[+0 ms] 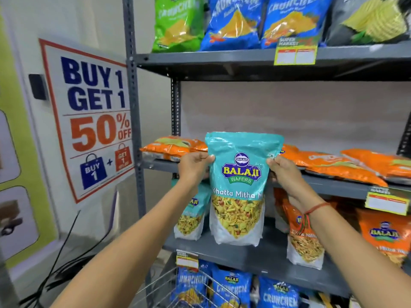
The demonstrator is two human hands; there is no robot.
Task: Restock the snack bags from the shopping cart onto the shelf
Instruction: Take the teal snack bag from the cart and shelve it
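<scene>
The left hand (193, 166) and right hand (282, 172) gripped the teal bag (239, 187) by its side edges. The bag was upright before the shelf (333, 185).

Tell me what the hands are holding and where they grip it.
Both hands, left hand and right hand, hold the teal plastic Balaji snack bag upright by its upper side edges.
</scene>
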